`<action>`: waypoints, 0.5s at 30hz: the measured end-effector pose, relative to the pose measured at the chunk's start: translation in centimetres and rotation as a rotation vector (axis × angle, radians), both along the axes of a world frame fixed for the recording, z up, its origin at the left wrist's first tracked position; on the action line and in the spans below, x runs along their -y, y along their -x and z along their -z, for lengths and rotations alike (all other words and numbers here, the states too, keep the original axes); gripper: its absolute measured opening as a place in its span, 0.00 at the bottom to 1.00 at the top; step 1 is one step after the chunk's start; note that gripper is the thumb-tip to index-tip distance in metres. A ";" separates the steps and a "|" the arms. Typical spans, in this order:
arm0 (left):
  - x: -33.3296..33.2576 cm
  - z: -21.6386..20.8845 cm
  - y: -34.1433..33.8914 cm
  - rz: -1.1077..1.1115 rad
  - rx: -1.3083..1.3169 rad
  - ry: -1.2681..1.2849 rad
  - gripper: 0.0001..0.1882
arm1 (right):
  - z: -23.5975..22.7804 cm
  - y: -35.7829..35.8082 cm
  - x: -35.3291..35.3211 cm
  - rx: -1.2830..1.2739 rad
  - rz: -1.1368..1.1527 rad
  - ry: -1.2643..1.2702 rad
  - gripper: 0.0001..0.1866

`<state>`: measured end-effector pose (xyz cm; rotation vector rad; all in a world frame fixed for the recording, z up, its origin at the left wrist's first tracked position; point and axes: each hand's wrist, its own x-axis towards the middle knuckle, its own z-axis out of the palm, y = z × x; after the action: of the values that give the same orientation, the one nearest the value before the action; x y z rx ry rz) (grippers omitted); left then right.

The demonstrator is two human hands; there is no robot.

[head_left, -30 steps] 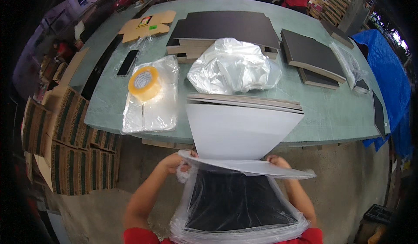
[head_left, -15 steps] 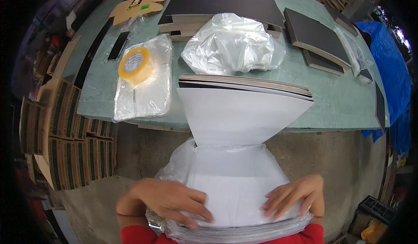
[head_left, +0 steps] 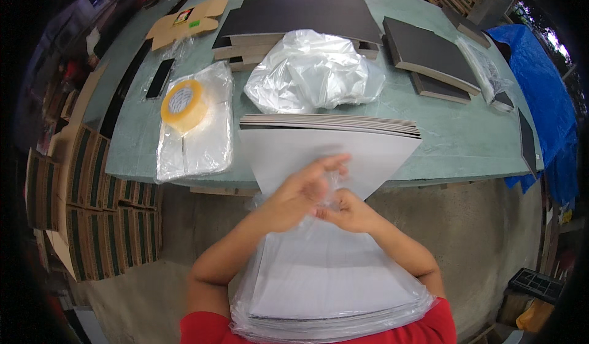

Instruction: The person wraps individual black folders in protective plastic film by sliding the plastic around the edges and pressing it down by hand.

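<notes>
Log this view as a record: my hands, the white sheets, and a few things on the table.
Left hand: blurred, beside the right; grip unclear
Right hand: curled at clear plastic; hold unclear
White sheets: stacked, near ones under clear plastic
Tape roll: yellow, on a flat plastic packet
Crumpled plastic: on the green table, in front of dark boards

A pale green counter (head_left: 466, 151) spans the upper half of the frame. On it, upper left, lie a die-cut brown cardboard piece (head_left: 175, 31) and a narrow black rectangle (head_left: 161, 78); below them, a flat clear plastic packet (head_left: 211, 141). Stacked dark boards (head_left: 300, 16) sit at upper centre, with a translucent plastic bag (head_left: 313, 74) (crumpled and shiny) before them. At upper right rests a thick dark-topped stack (head_left: 429, 56); a thin black panel (head_left: 526, 141) lies along the right edge.
</notes>
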<state>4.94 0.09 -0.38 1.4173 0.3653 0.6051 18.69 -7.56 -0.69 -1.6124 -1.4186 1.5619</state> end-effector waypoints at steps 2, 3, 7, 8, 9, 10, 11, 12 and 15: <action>-0.4 -1.0 0.7 0.000 0.009 0.118 0.24 | 0.1 -0.4 0.6 -0.318 0.142 -0.112 0.15; -0.4 -0.8 1.2 0.010 -0.067 0.125 0.24 | 0.3 -0.8 0.9 -0.477 0.211 -0.169 0.13; -1.2 0.8 2.6 -0.223 -0.206 0.165 0.25 | 3.0 -2.5 2.7 -0.232 -0.173 -0.130 0.14; -1.2 0.9 2.8 -0.207 -0.216 0.137 0.22 | 3.7 -2.9 3.3 -0.161 -0.286 -0.154 0.14; -1.2 0.9 2.9 -0.192 -0.225 0.109 0.20 | 4.1 -3.1 3.7 -0.088 -0.399 -0.178 0.13; -1.0 0.9 3.1 -0.185 -0.235 0.080 0.17 | 3.8 -3.0 3.8 -0.122 -0.292 -0.178 0.13; -0.6 1.0 3.0 -0.154 -0.287 0.006 0.16 | 3.3 -2.8 3.8 -0.154 -0.185 -0.178 0.13; -0.2 1.2 2.8 -0.121 -0.338 -0.067 0.16 | 2.9 -2.6 3.7 -0.185 -0.077 -0.178 0.13; 0.2 1.6 2.4 -0.103 -0.387 -0.210 0.15 | 2.0 -2.2 2.8 -0.200 0.021 -0.142 0.10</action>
<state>2.50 -0.10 -1.93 1.7293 0.7006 0.4590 20.93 -10.38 -2.68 -1.3447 -1.3671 1.5267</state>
